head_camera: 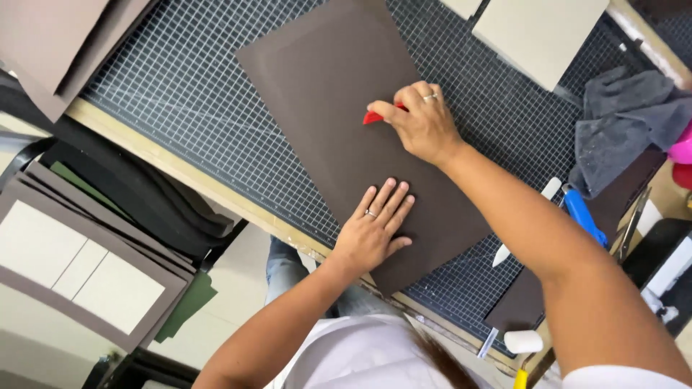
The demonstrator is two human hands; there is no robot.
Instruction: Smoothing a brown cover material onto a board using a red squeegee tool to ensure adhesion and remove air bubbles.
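A large dark brown sheet [331, 94] lies on a gridded cutting mat [180, 86]. My left hand [375, 229] rests flat on the sheet's near part, fingers spread, palm down. Farther up the sheet, my right hand [422, 122] presses a small red scraper [373, 117] against the brown surface; only the tool's tip shows beyond my fingers.
A grey cloth [627, 122] lies at the right, with a blue-handled tool [584, 216] and a white bone folder [526, 220] near it. Cream boards [540, 32] sit at the top. Brown-framed boards [79, 266] are stacked at lower left, past the table edge [180, 169].
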